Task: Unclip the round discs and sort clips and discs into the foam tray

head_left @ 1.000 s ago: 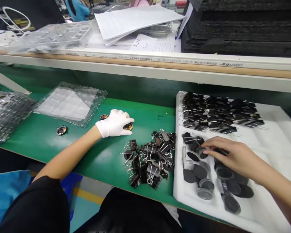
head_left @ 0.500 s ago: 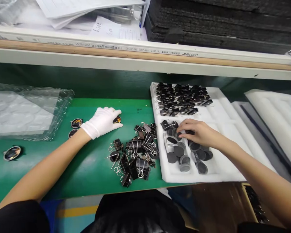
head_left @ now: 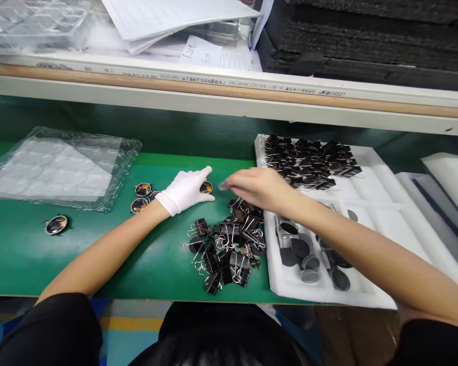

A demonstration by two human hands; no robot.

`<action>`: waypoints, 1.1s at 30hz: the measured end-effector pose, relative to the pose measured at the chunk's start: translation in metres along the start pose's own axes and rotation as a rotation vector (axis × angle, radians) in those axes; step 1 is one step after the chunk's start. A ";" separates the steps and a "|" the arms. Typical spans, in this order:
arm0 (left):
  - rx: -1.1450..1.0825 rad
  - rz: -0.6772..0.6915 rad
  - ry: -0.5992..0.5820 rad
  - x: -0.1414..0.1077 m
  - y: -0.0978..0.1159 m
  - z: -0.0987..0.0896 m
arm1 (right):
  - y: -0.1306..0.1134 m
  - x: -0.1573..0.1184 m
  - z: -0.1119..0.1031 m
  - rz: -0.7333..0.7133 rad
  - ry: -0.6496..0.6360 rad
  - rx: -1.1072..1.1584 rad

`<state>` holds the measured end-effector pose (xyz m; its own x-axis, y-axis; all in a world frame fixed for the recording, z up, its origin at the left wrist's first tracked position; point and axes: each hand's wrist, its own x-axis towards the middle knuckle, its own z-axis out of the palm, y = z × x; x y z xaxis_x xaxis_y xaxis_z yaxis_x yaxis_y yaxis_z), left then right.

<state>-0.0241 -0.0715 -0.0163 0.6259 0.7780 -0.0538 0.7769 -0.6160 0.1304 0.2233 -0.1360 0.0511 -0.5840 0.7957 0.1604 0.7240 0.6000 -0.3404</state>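
My left hand [head_left: 188, 191], in a white glove, rests on the green table [head_left: 130, 254] with thumb and fingers around a round watch head [head_left: 206, 187] with a dark and gold dial. My bare right hand [head_left: 254, 185] pinches a small grey disc [head_left: 224, 186], slightly blurred, just right of that watch head and apart from it. Several similar watch heads [head_left: 139, 205] lie left of the glove, partly hidden by it. Black binder clips [head_left: 229, 231] lie heaped below my right hand. Grey and black discs [head_left: 301, 247] lie in the white foam tray [head_left: 275, 282], partly covered by my right forearm.
Rows of binder clips [head_left: 309, 157] fill the tray's far compartment. At the left lie a clear plastic blister tray [head_left: 125, 157] and a single watch head [head_left: 56, 224]. A shelf edge [head_left: 213, 99] crosses above the table. More white foam [head_left: 450, 178] stands at the right.
My right hand has moved left and away from the foam tray, with a grey disc now between its fingers. The left hand stays at the same watch head. The camera view has shifted.
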 end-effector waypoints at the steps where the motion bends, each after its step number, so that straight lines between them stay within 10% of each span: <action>1: -0.020 -0.005 0.002 0.000 0.000 0.001 | -0.002 0.020 0.015 -0.035 -0.044 -0.068; 6: -0.131 -0.025 0.014 -0.002 -0.005 0.004 | 0.011 0.070 0.059 -0.135 -0.241 -0.194; 11: -0.141 0.026 0.016 0.000 -0.006 0.002 | 0.026 0.060 0.044 -0.251 -0.281 -0.089; 20: -0.117 0.055 0.053 0.001 -0.009 0.002 | 0.008 0.015 0.000 0.317 -0.503 -0.209; 27: -0.032 -0.186 0.117 0.001 0.006 -0.002 | 0.038 0.057 0.017 0.716 -0.234 0.077; 33: 0.005 -0.115 0.074 0.001 -0.002 -0.004 | 0.050 0.079 0.011 0.811 -0.371 0.136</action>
<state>-0.0254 -0.0690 -0.0125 0.5257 0.8506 0.0050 0.8439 -0.5223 0.1228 0.2091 -0.0441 0.0370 -0.0105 0.8784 -0.4778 0.9293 -0.1678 -0.3289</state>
